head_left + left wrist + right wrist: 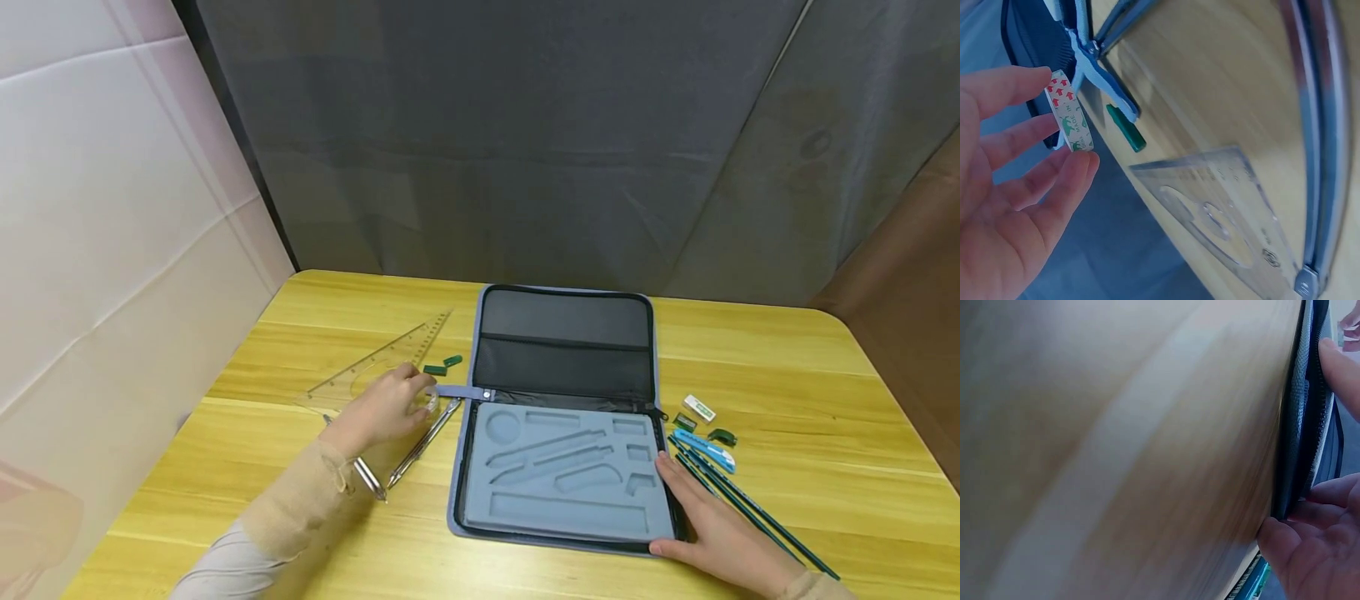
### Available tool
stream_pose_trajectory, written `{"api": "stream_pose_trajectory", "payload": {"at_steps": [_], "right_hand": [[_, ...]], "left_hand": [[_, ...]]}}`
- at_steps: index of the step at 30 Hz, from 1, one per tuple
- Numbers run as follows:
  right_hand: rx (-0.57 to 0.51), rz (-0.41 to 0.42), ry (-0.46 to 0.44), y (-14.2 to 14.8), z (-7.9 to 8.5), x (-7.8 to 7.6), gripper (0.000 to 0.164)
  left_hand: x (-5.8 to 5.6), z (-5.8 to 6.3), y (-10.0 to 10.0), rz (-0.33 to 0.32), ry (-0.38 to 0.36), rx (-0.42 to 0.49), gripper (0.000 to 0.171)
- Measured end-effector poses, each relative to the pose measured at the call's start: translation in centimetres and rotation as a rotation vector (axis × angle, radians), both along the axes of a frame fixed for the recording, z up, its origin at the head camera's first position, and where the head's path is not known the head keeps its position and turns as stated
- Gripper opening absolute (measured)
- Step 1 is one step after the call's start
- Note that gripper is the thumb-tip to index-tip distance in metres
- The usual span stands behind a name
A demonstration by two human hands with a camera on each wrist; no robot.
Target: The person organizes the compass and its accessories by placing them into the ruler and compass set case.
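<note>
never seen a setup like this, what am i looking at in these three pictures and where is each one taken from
There is no machine here, just a person's two bare hands. The wide picture comes from a camera worn on the head; the others come from one on each wrist, watching that hand's work. On the wooden table lies an open case with a hollowed insert. To its left are a clear set square, metal drawing tools and two small green pieces; to its right, among others, a white eraser, what looks like a blue cutter, and dark green pencils. The left hand pinches a small printed ring, likely a roll of tape. The right hand holds the case's near right corner.
</note>
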State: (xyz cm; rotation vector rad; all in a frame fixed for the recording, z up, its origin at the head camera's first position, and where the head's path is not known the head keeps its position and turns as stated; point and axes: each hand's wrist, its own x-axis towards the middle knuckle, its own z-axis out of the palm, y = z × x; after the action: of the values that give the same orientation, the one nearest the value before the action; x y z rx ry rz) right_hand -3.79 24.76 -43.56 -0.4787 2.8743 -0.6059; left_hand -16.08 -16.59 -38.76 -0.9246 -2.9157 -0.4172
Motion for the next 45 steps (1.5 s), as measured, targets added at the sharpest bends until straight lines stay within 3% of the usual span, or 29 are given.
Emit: {"api": "stream_pose_trajectory", "payload": {"at_steps": [8, 23, 30, 36, 45], "right_hand": [[-0.003, -0.006, -0.013, 0.1, 0.0, -0.1, 0.096], [-0.014, 0.007, -0.053, 0.1, 0.1, -0.1, 0.097], [-0.014, 0.004, -0.04, 0.1, 0.1, -0.2, 0.096], [-0.017, -0.002, -0.061, 0.1, 0.1, -0.2, 0.096], [-0.033, 0.002, -0.061, 0.2, 0.0, -0.2, 0.095]], "left_hand": [[-0.1, 0.5, 1.2, -0.011, -0.015, 0.019, 0.039], [-0.2, 0.4, 4.0, -0.127, 0.034, 0.021, 0.034], [-0.3, 0.6, 5.1, -0.149, -0.005, 0.042, 0.034], [-0.5, 0.5, 5.8, -0.184, 0.02, 0.051, 0.033], [-0.5, 0.4, 6.8, -0.205, 0.001, 0.044, 0.031]]}}
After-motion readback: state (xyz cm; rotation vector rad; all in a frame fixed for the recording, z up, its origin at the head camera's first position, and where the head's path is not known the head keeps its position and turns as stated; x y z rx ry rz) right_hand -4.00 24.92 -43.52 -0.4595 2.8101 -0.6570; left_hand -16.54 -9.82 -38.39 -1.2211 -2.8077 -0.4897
